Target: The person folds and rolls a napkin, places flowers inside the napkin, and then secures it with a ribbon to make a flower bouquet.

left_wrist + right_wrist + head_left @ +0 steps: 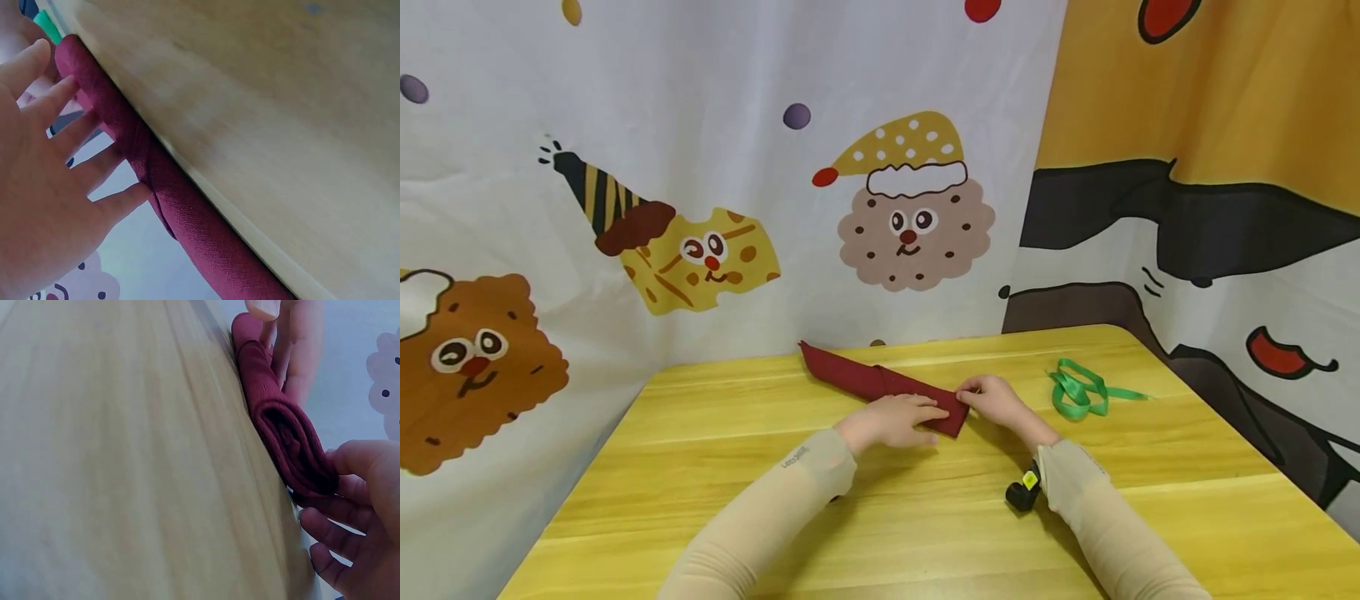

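A dark red cloth napkin, folded into a long flat roll, lies slantwise across the back half of the table. Its left end tapers to a point, while the right wrist view shows the layered folds of its other end. My left hand rests on the roll near the right end, fingers straight and spread in the left wrist view. At that right end, my right hand pinches the cloth's edge between thumb and fingers. The underside of the roll is hidden.
A loosely looped green ribbon lies on the wooden table to the right of my right hand. Behind the table hangs a white curtain printed with cartoon food. A small black camera is strapped to my right wrist.
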